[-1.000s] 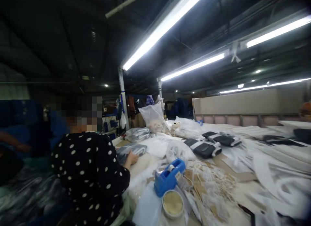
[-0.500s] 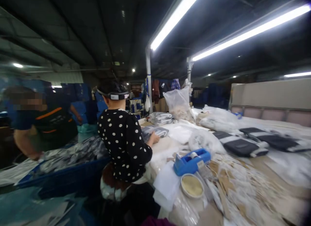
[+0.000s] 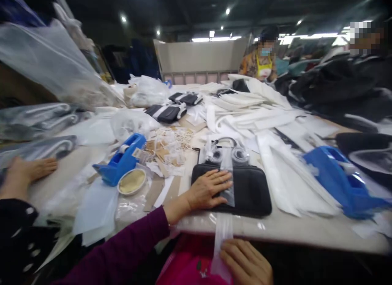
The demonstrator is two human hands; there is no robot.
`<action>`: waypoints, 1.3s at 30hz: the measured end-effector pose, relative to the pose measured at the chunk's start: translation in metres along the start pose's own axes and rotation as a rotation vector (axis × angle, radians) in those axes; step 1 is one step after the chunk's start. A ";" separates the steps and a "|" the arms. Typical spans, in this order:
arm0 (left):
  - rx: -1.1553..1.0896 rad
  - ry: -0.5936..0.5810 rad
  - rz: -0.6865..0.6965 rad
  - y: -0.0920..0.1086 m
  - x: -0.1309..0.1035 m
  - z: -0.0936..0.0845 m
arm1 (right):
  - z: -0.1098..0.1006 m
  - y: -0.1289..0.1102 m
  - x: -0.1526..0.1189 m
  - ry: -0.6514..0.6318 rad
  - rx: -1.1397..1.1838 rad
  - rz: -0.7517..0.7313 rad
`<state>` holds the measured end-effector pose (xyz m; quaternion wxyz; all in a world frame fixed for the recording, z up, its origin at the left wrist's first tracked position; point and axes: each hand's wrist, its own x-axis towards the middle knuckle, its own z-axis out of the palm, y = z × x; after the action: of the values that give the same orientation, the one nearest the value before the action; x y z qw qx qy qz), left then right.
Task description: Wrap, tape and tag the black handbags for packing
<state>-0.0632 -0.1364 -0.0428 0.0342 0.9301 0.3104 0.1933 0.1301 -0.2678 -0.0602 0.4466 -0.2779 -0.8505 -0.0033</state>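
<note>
My left hand (image 3: 210, 190), in a purple sleeve, lies flat with fingers spread on a black bag (image 3: 251, 191) at the table's front edge. A clear strip (image 3: 227, 170) runs down over the bag's front beside my fingertips. Clear-wrapped straps or handles (image 3: 219, 152) lie along its far side. Below the table edge, my right hand (image 3: 246, 260) is closed on a translucent plastic strip (image 3: 222, 240), which hangs in front of a pink garment. Its fingertips are partly hidden.
Blue tape dispensers (image 3: 122, 160) (image 3: 343, 181) stand left and right of the bag. A round tub (image 3: 131, 181), loose tags (image 3: 171, 146) and white sheets (image 3: 290, 179) lie around. A co-worker's hand (image 3: 33, 169) rests at left; other people stand across the table.
My view has swung right, from the co-worker in the polka-dot top to the table before me. Both my hands and the black bag under the left one have come into view.
</note>
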 end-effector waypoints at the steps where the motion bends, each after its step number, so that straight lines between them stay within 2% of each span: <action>1: -0.021 -0.003 -0.004 -0.001 0.001 0.001 | 0.001 0.000 0.001 -0.029 -0.003 -0.024; 4: -0.051 0.002 -0.018 0.000 0.002 0.001 | 0.000 -0.003 0.015 -0.027 0.044 -0.011; 7: -0.060 0.009 -0.020 0.001 0.001 0.000 | -0.008 0.004 0.044 -0.033 0.130 0.116; 11: -0.077 0.017 -0.033 0.002 0.001 0.000 | -0.013 0.040 0.088 -0.070 0.237 0.371; 14: -0.112 0.050 -0.036 0.003 0.000 -0.001 | -0.004 0.073 0.110 -0.078 0.280 0.536; 16: -0.135 0.069 -0.031 0.003 -0.001 -0.002 | 0.005 0.091 0.118 -0.079 0.257 0.586; 20: -0.170 0.077 -0.031 0.001 -0.002 -0.005 | 0.017 0.115 0.124 -0.097 0.185 0.621; 24: -0.209 0.118 -0.057 0.000 -0.003 -0.005 | 0.022 0.127 0.123 -0.139 0.117 0.629; 30: -0.219 0.168 -0.160 0.000 -0.004 0.001 | 0.030 0.134 0.120 -0.210 -0.076 0.605; 39: -0.106 0.119 -0.115 0.000 -0.002 0.003 | 0.032 0.136 0.121 -0.266 -0.204 0.552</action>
<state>-0.0636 -0.1379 -0.0461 0.0762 0.8945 0.3541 0.2619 0.1167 -0.0875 -0.0209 0.2855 -0.5394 -0.7892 0.0691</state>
